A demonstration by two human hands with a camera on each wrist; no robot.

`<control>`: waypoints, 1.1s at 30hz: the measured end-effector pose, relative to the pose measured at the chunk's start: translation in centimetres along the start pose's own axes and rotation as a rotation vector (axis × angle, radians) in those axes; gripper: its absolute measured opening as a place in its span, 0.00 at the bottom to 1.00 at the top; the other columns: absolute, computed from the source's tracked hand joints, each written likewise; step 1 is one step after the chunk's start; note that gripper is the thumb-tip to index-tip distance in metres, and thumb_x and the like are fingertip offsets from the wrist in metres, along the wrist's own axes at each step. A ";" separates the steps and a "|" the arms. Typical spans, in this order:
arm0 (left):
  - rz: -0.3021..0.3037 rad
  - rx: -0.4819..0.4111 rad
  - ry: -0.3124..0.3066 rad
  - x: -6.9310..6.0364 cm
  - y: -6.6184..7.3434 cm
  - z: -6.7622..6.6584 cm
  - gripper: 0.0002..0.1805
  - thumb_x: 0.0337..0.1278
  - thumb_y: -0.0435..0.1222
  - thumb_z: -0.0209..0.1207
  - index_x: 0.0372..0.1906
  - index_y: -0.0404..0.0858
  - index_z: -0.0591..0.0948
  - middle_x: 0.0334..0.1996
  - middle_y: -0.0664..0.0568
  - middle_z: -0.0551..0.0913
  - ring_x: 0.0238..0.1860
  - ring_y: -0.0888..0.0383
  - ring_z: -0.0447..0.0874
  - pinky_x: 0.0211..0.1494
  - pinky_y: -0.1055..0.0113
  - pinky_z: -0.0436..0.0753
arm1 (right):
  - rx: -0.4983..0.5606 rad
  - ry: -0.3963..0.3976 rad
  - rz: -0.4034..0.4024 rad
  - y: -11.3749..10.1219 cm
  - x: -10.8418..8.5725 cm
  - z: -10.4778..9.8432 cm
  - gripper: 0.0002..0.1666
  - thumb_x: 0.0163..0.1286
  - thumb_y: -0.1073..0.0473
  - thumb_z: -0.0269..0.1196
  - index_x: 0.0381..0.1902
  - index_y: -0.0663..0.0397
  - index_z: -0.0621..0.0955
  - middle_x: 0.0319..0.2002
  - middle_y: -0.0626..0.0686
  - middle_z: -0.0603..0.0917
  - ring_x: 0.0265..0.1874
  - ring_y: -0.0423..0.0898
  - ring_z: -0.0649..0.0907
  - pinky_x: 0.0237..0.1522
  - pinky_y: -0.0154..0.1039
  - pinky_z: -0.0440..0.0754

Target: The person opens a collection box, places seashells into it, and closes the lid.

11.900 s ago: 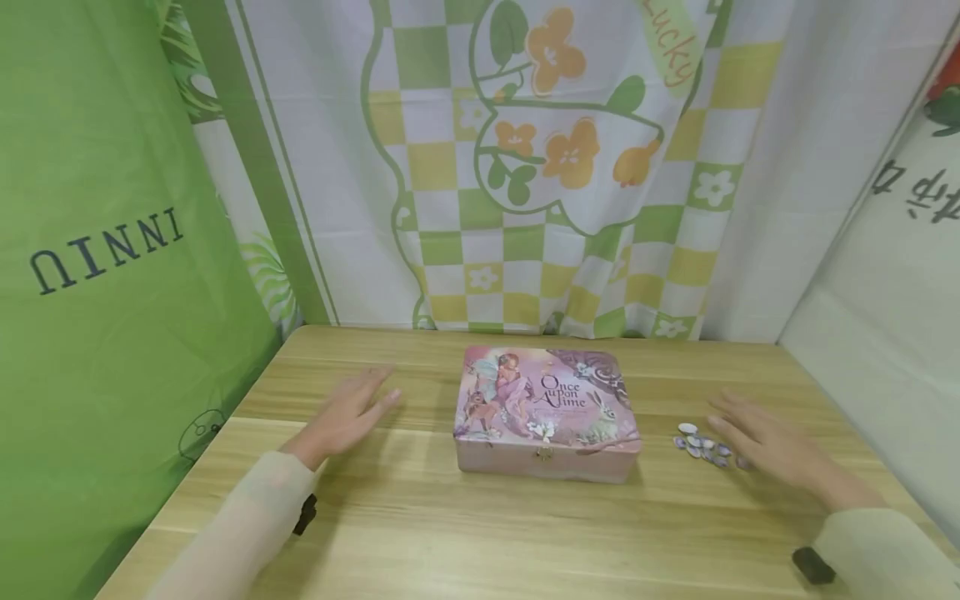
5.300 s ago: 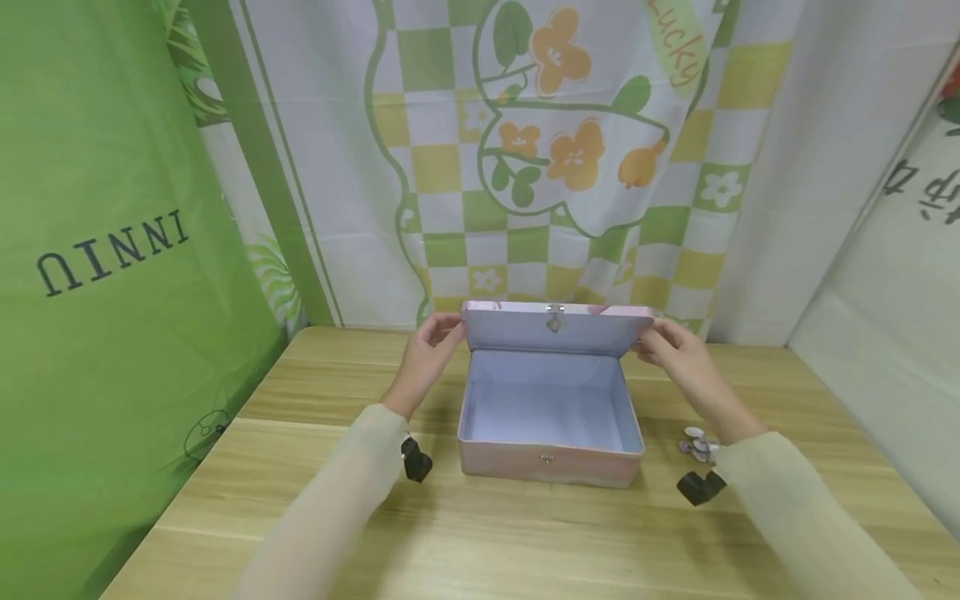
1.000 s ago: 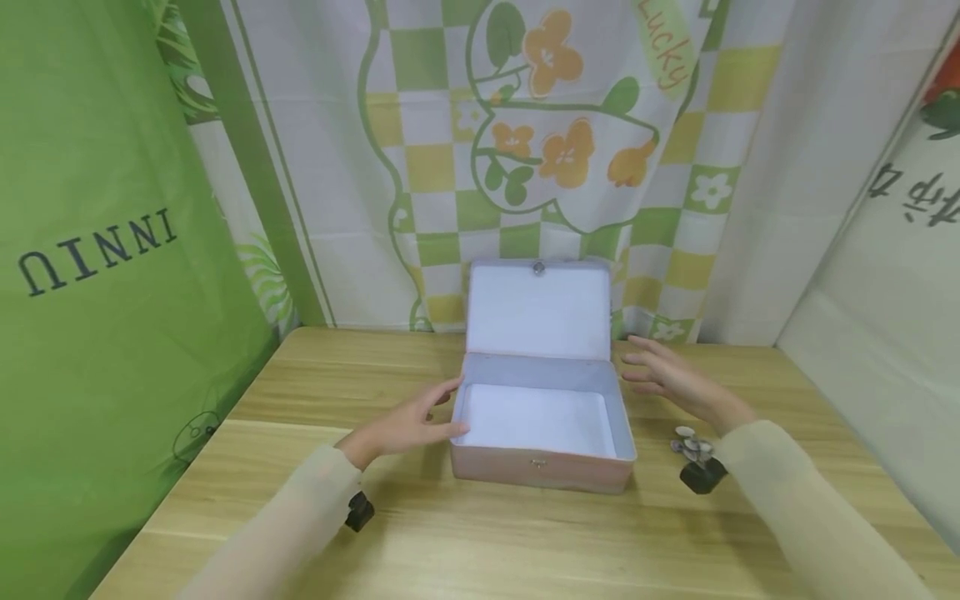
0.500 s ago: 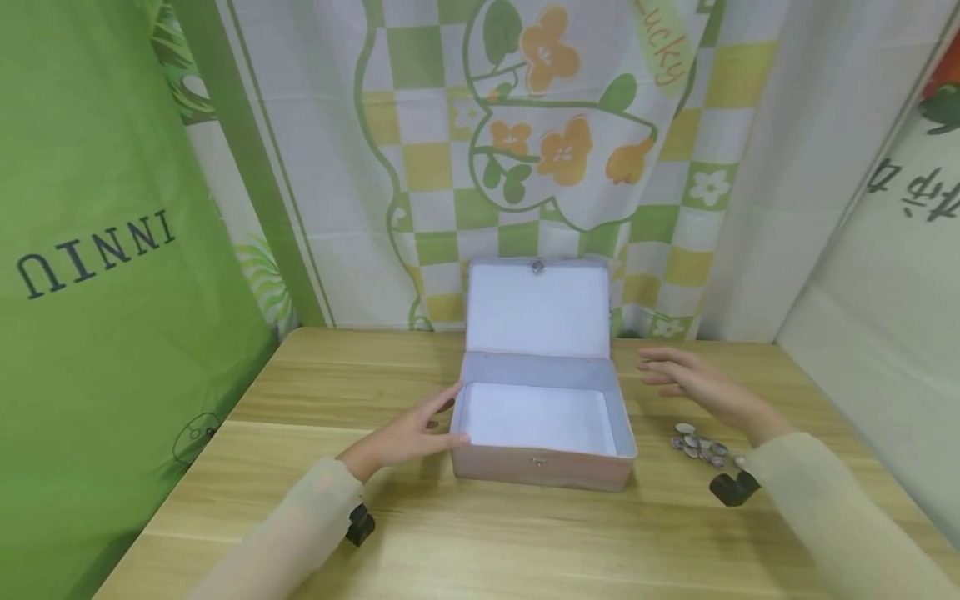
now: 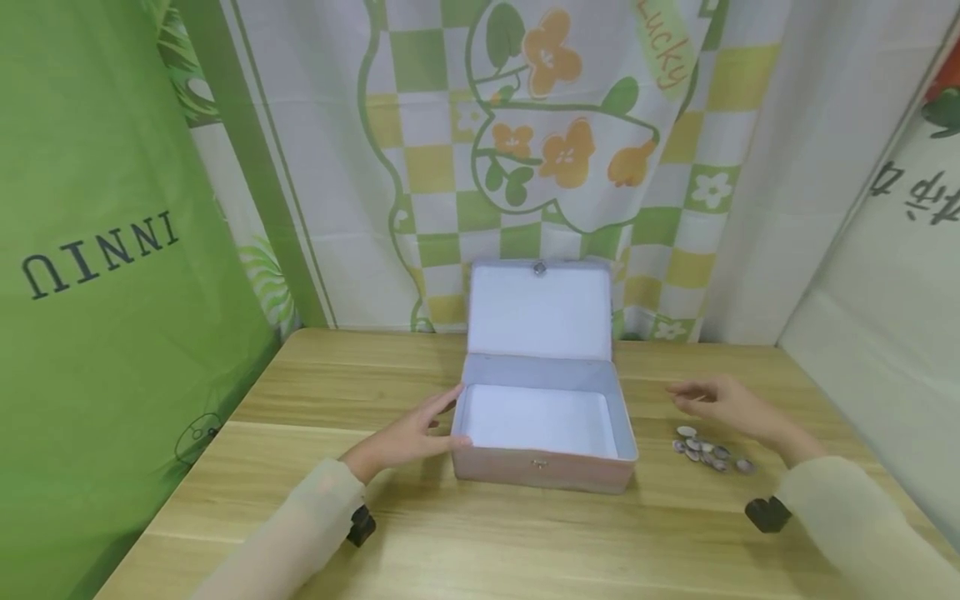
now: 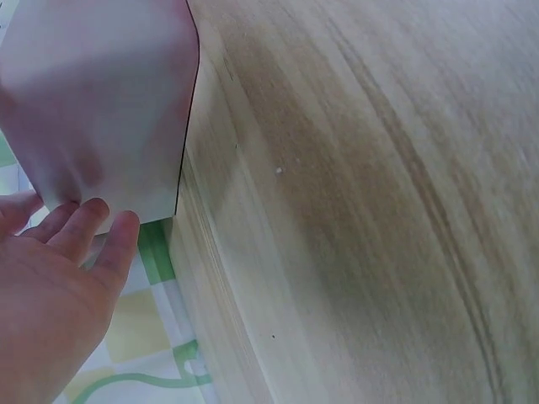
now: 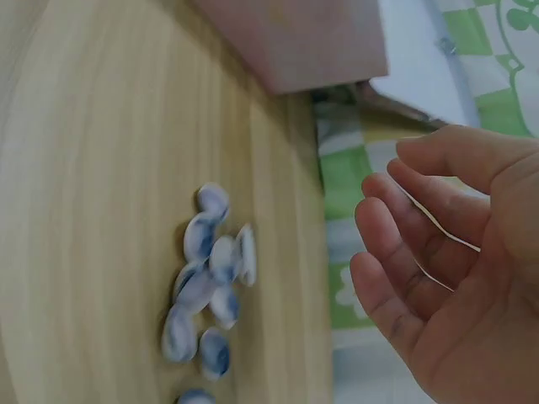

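Observation:
A pink tin box stands on the table with its lid raised and leaning back. Its pale inside holds nothing that I can see. My left hand rests against the box's left side, thumb at the front left corner of the rim and fingers along the wall. In the left wrist view, those fingertips touch the side of the box. Right of the box lies a small pile of white and blue-purple seashells. My right hand hovers just behind the shells, fingers loosely bent and holding nothing.
The wooden table runs back to a checked, flowered curtain, close behind the raised lid. A green cloth hangs at the left and a white one at the right. Dark wrist cameras sit under both sleeves.
The box, closed at first, had its lid lifted by both hands and laid back. My right hand has since drawn away rightward toward the shells. My left hand stays at the box.

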State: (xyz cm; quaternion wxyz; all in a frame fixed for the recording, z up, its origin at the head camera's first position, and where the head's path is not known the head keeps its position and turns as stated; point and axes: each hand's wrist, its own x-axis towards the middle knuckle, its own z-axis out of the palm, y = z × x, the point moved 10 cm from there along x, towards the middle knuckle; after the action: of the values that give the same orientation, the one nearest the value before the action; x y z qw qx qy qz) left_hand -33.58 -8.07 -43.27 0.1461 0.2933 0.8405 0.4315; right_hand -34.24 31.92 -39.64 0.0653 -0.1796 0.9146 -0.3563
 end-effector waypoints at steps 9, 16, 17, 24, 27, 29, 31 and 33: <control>0.010 0.004 -0.003 0.1 0.1 0.1 0.52 0.65 0.53 0.63 0.82 0.44 0.46 0.80 0.50 0.46 0.77 0.52 0.52 0.74 0.51 0.63 | -0.024 -0.058 0.026 2.9 -0.2 1.5 0.27 0.73 0.58 0.62 0.62 0.72 0.75 0.52 0.65 0.82 0.46 0.55 0.83 0.44 0.42 0.85; 0.001 -0.001 -0.008 0.0 0.2 0.1 0.52 0.65 0.54 0.63 0.82 0.46 0.45 0.80 0.49 0.45 0.77 0.52 0.51 0.74 0.51 0.62 | -0.106 -0.061 0.032 4.1 -0.8 2.0 0.25 0.71 0.55 0.65 0.56 0.71 0.80 0.51 0.68 0.83 0.46 0.64 0.83 0.46 0.58 0.84; 0.000 -0.003 -0.009 0.0 0.2 0.1 0.52 0.65 0.54 0.63 0.82 0.47 0.45 0.80 0.50 0.45 0.77 0.52 0.51 0.74 0.51 0.62 | -0.105 -0.060 0.038 4.2 -0.8 2.0 0.25 0.71 0.55 0.66 0.56 0.71 0.80 0.51 0.67 0.83 0.47 0.64 0.83 0.46 0.58 0.84; 0.002 -0.004 -0.006 -0.1 0.1 0.1 0.51 0.65 0.54 0.62 0.82 0.48 0.45 0.80 0.49 0.45 0.77 0.51 0.51 0.74 0.50 0.62 | -0.109 -0.044 0.070 4.7 -0.9 2.1 0.23 0.70 0.54 0.67 0.53 0.68 0.82 0.46 0.61 0.86 0.46 0.59 0.83 0.46 0.54 0.84; 0.001 -0.002 -0.009 -0.1 0.2 0.1 0.52 0.65 0.54 0.62 0.82 0.47 0.44 0.80 0.49 0.45 0.77 0.51 0.51 0.74 0.50 0.62 | -0.123 -0.039 0.087 5.1 -0.8 2.2 0.22 0.70 0.54 0.67 0.52 0.67 0.83 0.43 0.55 0.86 0.44 0.53 0.83 0.43 0.48 0.83; 0.001 0.001 -0.008 -0.1 0.2 0.1 0.52 0.65 0.55 0.62 0.82 0.47 0.44 0.80 0.49 0.45 0.77 0.51 0.51 0.74 0.51 0.62 | -0.112 -0.039 0.101 5.3 -0.8 2.2 0.21 0.70 0.54 0.67 0.52 0.66 0.83 0.42 0.52 0.85 0.44 0.51 0.82 0.42 0.45 0.82; 0.003 -0.002 -0.009 -0.1 0.2 0.1 0.52 0.65 0.54 0.63 0.82 0.48 0.44 0.80 0.49 0.45 0.77 0.51 0.51 0.74 0.50 0.62 | -0.106 -0.040 0.098 5.4 -0.8 2.2 0.21 0.71 0.55 0.66 0.51 0.68 0.83 0.42 0.53 0.85 0.44 0.53 0.82 0.42 0.47 0.83; 0.005 -0.005 -0.010 -0.1 0.2 0.1 0.51 0.65 0.54 0.62 0.82 0.48 0.44 0.80 0.49 0.45 0.77 0.51 0.51 0.74 0.50 0.62 | -0.099 -0.041 0.100 5.4 -0.8 2.2 0.21 0.71 0.56 0.66 0.52 0.68 0.82 0.43 0.54 0.85 0.45 0.54 0.83 0.43 0.49 0.83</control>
State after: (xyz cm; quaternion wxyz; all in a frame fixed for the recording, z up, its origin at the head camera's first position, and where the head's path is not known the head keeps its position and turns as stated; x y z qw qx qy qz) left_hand -33.37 -7.96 -43.16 0.1502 0.2972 0.8379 0.4324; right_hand -34.48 34.51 -44.93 0.0927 -0.1439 0.9374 -0.3034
